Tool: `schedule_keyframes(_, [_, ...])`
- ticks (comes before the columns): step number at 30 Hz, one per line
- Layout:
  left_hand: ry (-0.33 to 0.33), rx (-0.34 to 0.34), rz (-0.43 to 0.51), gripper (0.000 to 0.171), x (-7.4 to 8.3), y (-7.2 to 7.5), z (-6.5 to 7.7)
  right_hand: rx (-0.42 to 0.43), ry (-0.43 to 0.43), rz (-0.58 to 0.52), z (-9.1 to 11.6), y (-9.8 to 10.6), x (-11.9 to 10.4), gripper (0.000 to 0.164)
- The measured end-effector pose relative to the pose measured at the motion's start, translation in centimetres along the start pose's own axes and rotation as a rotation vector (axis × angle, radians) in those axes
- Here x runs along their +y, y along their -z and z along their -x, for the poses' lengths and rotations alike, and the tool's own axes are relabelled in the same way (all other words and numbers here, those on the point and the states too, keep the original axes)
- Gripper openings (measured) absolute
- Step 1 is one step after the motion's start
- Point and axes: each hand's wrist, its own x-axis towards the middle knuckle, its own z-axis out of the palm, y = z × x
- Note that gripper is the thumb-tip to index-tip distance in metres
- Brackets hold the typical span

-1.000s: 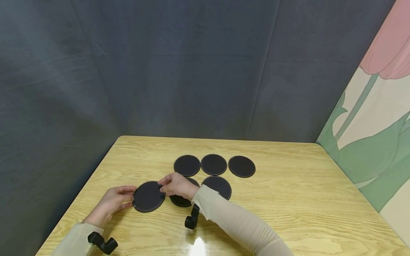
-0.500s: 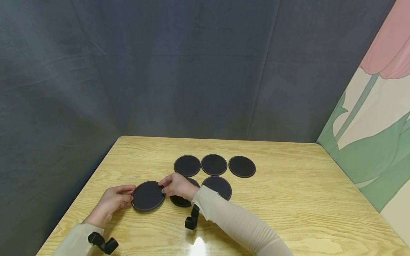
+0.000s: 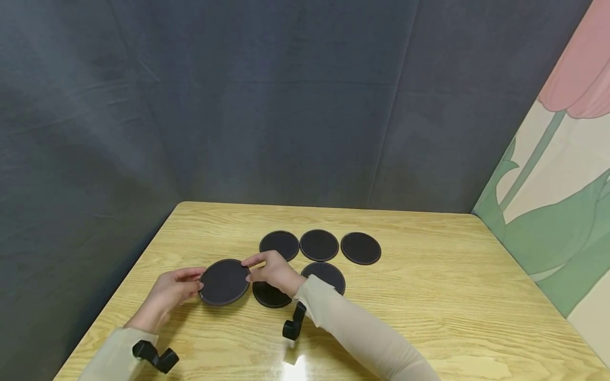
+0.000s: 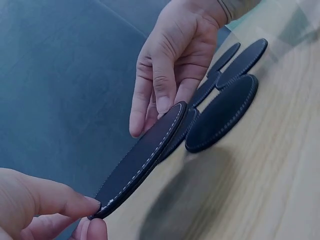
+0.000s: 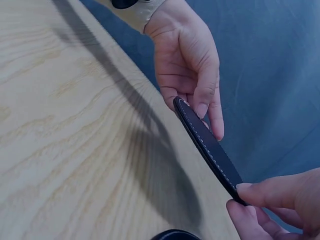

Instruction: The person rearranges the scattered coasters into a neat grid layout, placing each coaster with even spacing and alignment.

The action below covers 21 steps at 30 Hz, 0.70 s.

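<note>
A round black coaster (image 3: 224,282) with pale stitching near its rim is held up off the table, its shadow showing beneath it. My left hand (image 3: 173,291) pinches its left edge between thumb and fingers. On the opposite edge, my right hand (image 3: 275,271) pinches it likewise. In the left wrist view the held coaster (image 4: 142,157) is tilted, and its edge looks layered. Below my right hand lies another black coaster (image 3: 271,295), partly hidden by that hand. Beside it, a similar coaster (image 3: 326,276) is partly covered by my right sleeve.
Three more black coasters form a back row: a left one (image 3: 279,243), a middle one (image 3: 319,245) and a right one (image 3: 360,248). They lie flat on the wooden table (image 3: 452,296). A dark curtain (image 3: 286,106) hangs behind, and a flower-painted wall (image 3: 562,211) borders the right side.
Both hands have raised the coaster and moved it slightly farther from me. It was lower and nearer the tabletop before. The other coasters have stayed in place.
</note>
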Motion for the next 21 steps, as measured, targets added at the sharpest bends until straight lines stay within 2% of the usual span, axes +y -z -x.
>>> schedule_keyframes(11, [-0.042, -0.056, 0.056, 0.051, 2.0, -0.8, -0.4, -0.017, 0.092, -0.15, 1.2, 2.7, -0.3, 0.037])
schedule_keyframes(21, [-0.12, -0.111, 0.132, 0.049, 3.8, -2.4, -0.7, -0.006, 0.07, -0.26, 2.4, 5.3, -0.3, 0.04])
